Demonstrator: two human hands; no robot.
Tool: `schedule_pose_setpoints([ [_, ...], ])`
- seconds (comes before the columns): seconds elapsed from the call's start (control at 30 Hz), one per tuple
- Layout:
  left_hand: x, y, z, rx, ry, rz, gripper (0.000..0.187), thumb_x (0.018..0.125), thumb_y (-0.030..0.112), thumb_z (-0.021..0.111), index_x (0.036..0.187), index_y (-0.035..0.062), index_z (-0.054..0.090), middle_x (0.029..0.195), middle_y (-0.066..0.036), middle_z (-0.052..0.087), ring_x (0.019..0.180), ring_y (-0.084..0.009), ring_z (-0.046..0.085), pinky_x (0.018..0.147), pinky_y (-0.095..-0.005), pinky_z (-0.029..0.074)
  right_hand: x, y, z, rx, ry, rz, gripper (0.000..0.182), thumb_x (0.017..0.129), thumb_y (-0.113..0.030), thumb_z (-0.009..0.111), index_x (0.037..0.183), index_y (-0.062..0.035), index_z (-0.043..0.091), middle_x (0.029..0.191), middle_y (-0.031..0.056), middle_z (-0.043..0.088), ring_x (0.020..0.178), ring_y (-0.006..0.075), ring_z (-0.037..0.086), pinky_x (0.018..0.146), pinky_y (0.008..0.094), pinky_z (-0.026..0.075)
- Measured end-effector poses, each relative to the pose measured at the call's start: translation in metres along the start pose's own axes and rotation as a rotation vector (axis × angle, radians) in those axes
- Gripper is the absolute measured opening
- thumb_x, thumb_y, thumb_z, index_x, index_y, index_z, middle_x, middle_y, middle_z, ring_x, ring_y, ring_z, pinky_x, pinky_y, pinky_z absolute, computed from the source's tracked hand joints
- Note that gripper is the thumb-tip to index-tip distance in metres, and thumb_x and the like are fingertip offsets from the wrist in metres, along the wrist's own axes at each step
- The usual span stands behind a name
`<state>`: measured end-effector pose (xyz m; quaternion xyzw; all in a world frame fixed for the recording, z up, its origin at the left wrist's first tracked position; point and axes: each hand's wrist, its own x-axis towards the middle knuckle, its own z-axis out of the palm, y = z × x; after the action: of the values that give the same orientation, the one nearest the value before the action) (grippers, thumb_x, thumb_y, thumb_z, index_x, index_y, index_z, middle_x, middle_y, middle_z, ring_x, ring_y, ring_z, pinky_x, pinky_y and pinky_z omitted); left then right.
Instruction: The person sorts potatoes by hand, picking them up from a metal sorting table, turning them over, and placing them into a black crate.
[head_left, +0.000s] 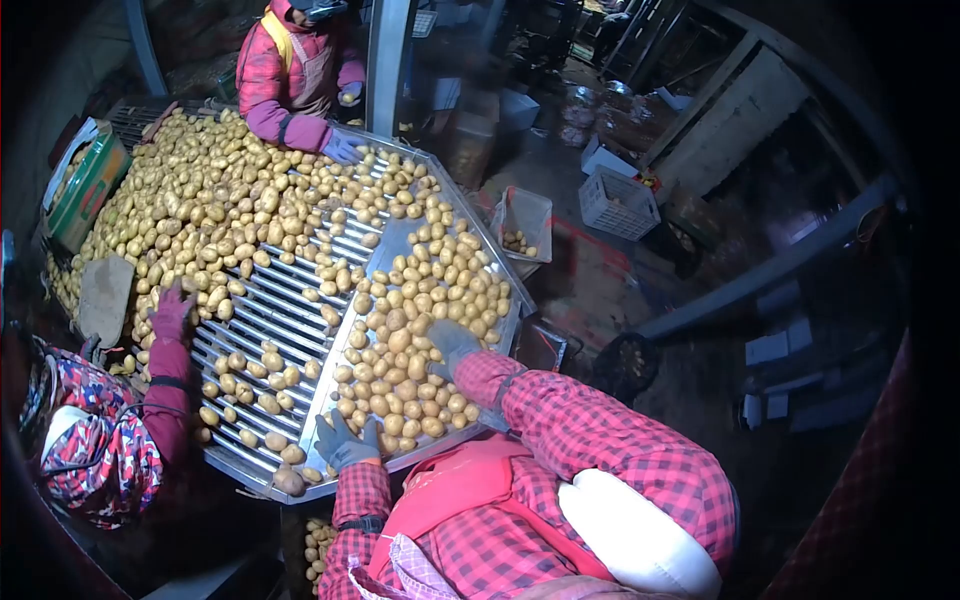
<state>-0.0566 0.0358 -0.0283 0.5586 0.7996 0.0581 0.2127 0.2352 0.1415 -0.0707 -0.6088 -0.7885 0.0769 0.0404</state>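
Note:
Loose potatoes (405,340) cover the near end of the metal sorting table (318,400), in front of me. My left hand (347,443), in a grey glove, rests at the near edge of this heap, beside the table's metal rim. Its fingers are apart, with potatoes next to them and none seen in the grip. On the right side of the heap lies my right hand (456,345), also gloved, thumb and fingers spread against the potatoes. Its fingertips are partly hidden among them.
Metal rollers (260,335) carry more potatoes to the left. One co-worker's gloved hand (173,308) touches potatoes at left; another co-worker's hand (343,147) reaches in at the far side. A green carton (90,190) stands at far left. Crates (618,205) stand beyond the table.

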Motion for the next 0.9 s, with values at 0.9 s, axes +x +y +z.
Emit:
schedule_pose_setpoints([
  [0.9,0.002,-0.008,0.023,-0.050,0.201,0.054,0.086,0.066,0.040,0.083,0.140,0.0075,0.052,0.151,-0.027,0.036,0.134,-0.0443,0.041,0.110,-0.0488,0.035,0.000,0.030,-0.011,-0.041,-0.181,-0.233,0.079,0.086,-0.058,0.060,0.143,-0.0059,0.045,0.146,0.0140,0.039,0.137,0.0303,0.035,0.114,0.0447,0.026],
])
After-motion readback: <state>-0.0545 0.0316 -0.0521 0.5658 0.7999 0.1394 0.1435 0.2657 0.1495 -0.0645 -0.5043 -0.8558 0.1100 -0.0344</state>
